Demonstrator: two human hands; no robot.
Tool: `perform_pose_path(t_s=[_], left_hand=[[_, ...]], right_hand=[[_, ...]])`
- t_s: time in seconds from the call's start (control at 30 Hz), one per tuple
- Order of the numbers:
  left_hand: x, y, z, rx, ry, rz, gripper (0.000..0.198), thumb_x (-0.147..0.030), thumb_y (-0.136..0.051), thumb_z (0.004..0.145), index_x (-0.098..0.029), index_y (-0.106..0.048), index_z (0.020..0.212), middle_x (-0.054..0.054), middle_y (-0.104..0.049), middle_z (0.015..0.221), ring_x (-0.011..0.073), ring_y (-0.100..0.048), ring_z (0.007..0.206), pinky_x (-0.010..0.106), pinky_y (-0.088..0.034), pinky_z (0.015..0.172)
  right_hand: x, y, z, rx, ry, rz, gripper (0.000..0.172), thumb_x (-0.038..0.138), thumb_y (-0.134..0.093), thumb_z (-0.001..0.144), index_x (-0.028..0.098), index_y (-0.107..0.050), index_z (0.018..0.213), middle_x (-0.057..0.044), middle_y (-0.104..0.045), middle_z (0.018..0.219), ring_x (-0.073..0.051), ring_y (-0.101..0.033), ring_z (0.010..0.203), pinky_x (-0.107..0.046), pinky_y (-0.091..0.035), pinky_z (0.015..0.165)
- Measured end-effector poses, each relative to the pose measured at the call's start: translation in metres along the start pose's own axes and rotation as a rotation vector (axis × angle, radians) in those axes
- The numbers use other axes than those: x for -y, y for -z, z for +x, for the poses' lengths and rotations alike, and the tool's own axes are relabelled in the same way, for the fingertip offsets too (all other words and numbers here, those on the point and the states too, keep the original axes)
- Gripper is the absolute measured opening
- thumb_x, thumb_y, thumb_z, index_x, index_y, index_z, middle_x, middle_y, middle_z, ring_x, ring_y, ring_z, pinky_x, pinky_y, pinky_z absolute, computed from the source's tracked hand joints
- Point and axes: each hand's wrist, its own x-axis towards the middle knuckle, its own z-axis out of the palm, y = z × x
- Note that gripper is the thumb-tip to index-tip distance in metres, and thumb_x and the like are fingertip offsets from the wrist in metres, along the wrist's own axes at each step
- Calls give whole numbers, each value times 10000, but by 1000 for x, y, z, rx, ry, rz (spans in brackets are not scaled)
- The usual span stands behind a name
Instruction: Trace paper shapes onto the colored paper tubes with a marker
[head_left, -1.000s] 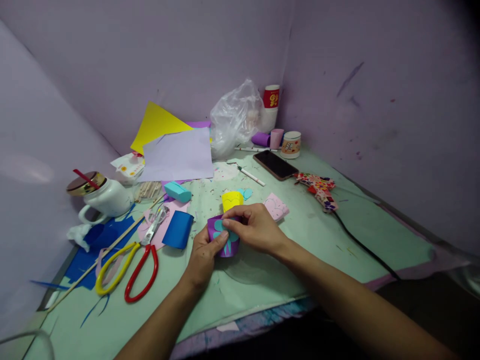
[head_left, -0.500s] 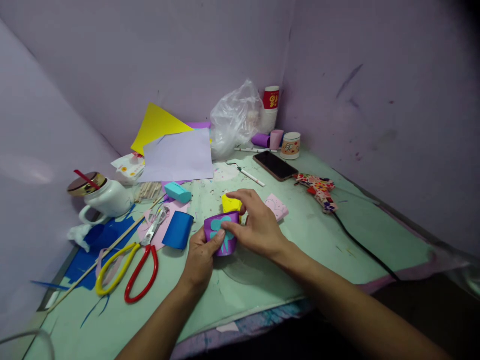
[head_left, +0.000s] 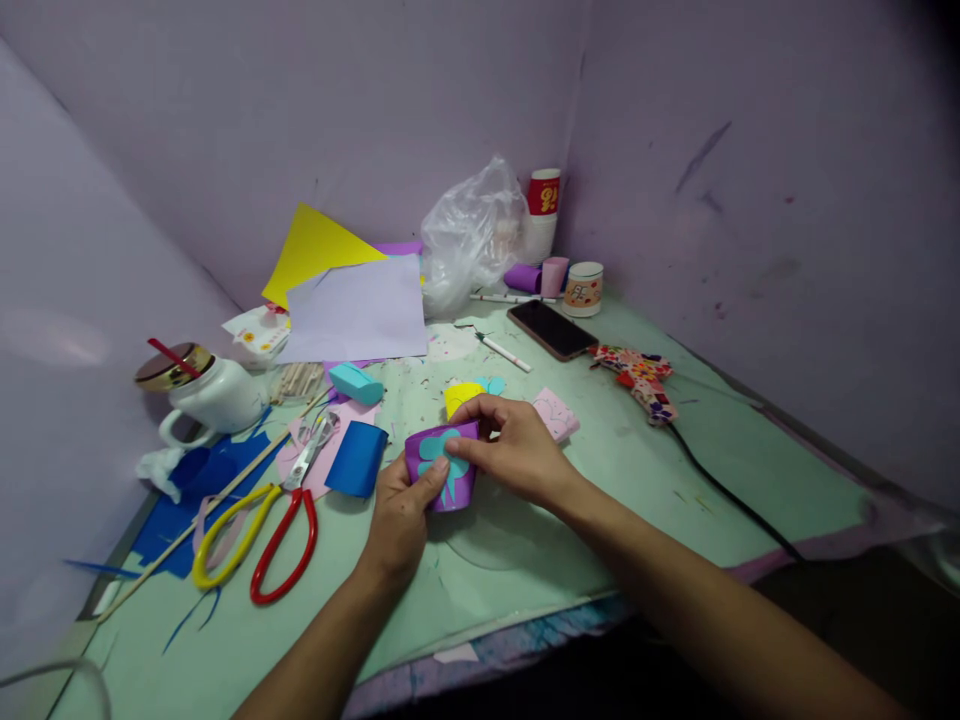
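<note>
Between my hands is a purple paper roll [head_left: 463,484], slightly flattened, with a light-blue paper flower [head_left: 439,447] on its front. My left hand [head_left: 405,505] grips its left side, the thumb pressing on the flower. With fingers behind the upper right edge and thumb on the flower's front, my right hand [head_left: 517,450] pinches the roll. Just behind it lie a yellow paper piece [head_left: 463,398] and another light-blue cutout [head_left: 492,385], partly hidden. A pink paper roll [head_left: 556,415] sits beyond my right hand, and a blue roll [head_left: 356,459] left of my left hand.
Scissors [head_left: 296,500] with yellow and red handles lie at left over blue scraps and a thin stick. Behind them stands a white lidded mug [head_left: 217,395]. A phone [head_left: 551,330], a floral-covered tool [head_left: 637,380] with a black cord, and a plastic bag [head_left: 472,235] occupy the back and right.
My right hand's fingers have come down and curled behind the roll's upper edge, with the thumb still on the flower. The light-blue cutout behind has come into view.
</note>
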Motion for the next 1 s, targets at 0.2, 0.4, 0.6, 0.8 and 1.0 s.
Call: perform_pose_path(t_s=[0.2, 0.4, 0.6, 0.8, 1.0], left_hand=[[-8, -8, -1, -84, 90, -97, 334, -346, -856, 513, -160, -723, 757, -11, -665, 613, 134, -592, 595, 260, -498, 614], [-8, -5, -2, -128, 181, -85, 353, -348, -877, 469, -142, -699, 693, -5, -649, 588, 126, -576, 558, 248, -495, 560], [-12, -10, -4, -147, 231, -118, 389, -352, -897, 423, -132, -700, 676, 1, -643, 581, 121, -566, 539, 236, -487, 524], [-16, -10, -3, -182, 249, -154, 398, -346, -905, 404, -128, -710, 674, 3, -637, 563, 121, -562, 543, 230, -488, 524], [-14, -8, -2, -161, 252, -185, 384, -340, -894, 439, -128, -714, 704, 7, -651, 579, 135, -593, 588, 250, -510, 595]], right_hand=[[8, 22, -5, -68, 30, -15, 249, 267, -720, 691, 161, -680, 913, -16, -667, 755, -124, -583, 608, -244, -457, 532], [11, 94, 26, -276, 143, -223, 172, 291, -646, 754, 149, -695, 838, -34, -679, 731, -127, -570, 562, -251, -450, 514], [-21, 128, 103, 148, 479, -1122, 257, 101, -463, 858, 135, -690, 974, -104, -706, 949, -198, -636, 820, -279, -426, 654], [-45, 112, 146, 580, 673, -1295, 273, 15, -542, 742, 163, -695, 914, -95, -673, 888, -172, -593, 720, -270, -289, 549], [-57, 111, 164, 703, 778, -1303, 146, 54, -544, 783, 139, -659, 818, -102, -661, 872, -155, -557, 699, -275, -287, 555]])
